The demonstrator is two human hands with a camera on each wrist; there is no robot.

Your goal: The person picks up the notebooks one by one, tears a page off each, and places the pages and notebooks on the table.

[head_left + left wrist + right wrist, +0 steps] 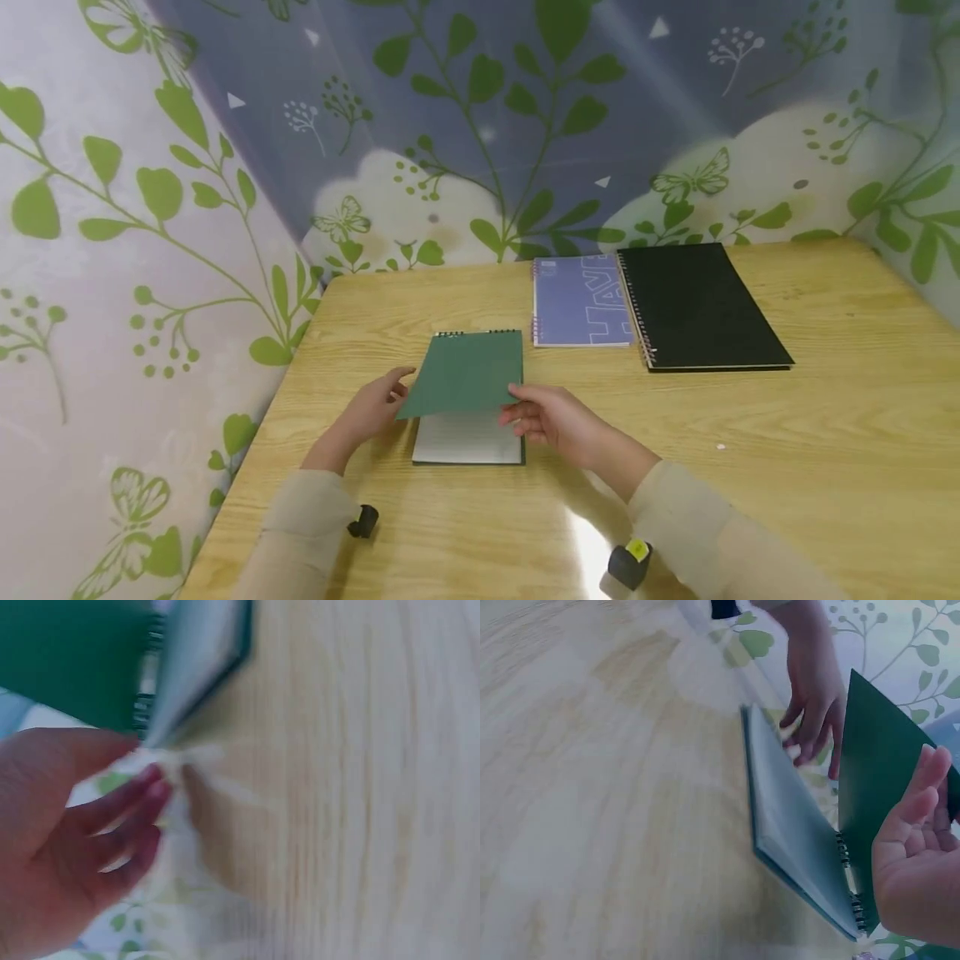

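A green spiral notebook (472, 367) lies on the table with its coil at the far end. Its front cover (877, 757) is raised at a slant, baring white pages (468, 442) beneath. My right hand (558, 421) holds the cover by its right edge, thumb above and fingers underneath. In the right wrist view those fingers (922, 799) lie along the cover's inner side, and the thumb is hidden. Beside the notebook's left edge is my left hand (375, 408), its fingers loosely bent and parted with nothing gripped. Whether its thumb touches the cover, I cannot tell.
A purple notebook (573, 300) and a larger black spiral notebook (701, 308) lie side by side at the back of the wooden table (847, 433). A small white scrap (721, 447) sits on the right. Leaf-patterned walls (420, 100) border the table.
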